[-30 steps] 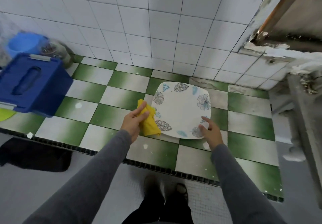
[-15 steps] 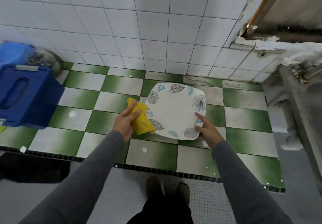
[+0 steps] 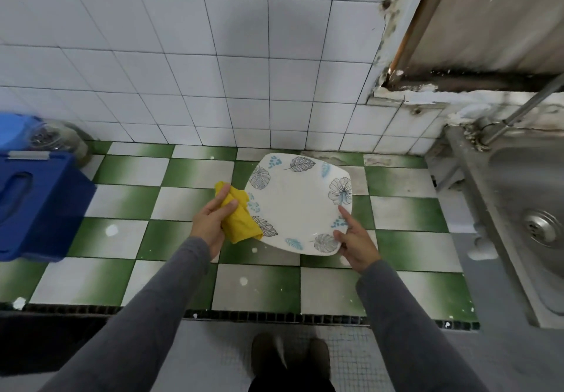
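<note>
While the plate [image 3: 297, 205] is pinched at its near corner by the right grip [image 3: 355, 243] and held just over the worktop [image 3: 406, 217], seemingly so its face lies open for wiping, the yellow cloth [image 3: 241, 220] is bunched in the left grip [image 3: 210, 224], touching the opposite rim.

Yellow cloth [image 3: 241, 219], leaf-patterned white plate [image 3: 297, 205]

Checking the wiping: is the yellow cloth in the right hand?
No, the left hand grips the yellow cloth; the right hand holds the plate.
</note>
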### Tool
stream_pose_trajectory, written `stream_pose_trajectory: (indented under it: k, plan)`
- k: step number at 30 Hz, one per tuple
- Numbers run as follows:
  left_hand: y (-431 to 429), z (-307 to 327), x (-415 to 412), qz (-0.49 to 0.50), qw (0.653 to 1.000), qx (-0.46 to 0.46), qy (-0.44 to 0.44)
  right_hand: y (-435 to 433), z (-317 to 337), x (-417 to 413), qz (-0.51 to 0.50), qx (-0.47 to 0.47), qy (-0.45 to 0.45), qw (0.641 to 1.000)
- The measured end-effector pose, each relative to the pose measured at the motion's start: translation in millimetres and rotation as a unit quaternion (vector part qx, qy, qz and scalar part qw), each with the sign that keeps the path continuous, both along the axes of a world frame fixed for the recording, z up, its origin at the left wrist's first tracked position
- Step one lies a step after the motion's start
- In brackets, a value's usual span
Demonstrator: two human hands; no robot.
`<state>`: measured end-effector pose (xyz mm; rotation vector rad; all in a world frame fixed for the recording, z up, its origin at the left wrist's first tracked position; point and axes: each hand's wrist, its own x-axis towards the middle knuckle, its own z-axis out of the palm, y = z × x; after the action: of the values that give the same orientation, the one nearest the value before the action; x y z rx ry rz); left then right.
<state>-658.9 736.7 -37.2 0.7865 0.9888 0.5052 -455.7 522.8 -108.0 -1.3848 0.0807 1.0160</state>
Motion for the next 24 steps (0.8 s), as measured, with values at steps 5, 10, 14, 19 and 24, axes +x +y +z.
stream_pose_trajectory:
  k: [5,10,14,19,24]
  plan:
    - [-4,20,28,-0.020,1.000,0.012,-0.019,-17,29,15,-0.009,-0.006,-0.028,1.000]
    - [-8,40,63,-0.069,0.996,0.029,-0.045,-50,60,33,-0.071,-0.007,-0.043,0.997]
    - [-21,59,99,-0.127,0.989,0.041,-0.067,-87,85,49,-0.107,-0.016,-0.075,0.991]
    - [-52,82,153,-0.207,0.974,0.037,-0.091,-139,120,68,-0.177,-0.002,-0.082,0.981]
    - [-98,95,207,-0.278,0.951,0.040,-0.132,-195,147,82,-0.266,0.016,-0.085,0.960]
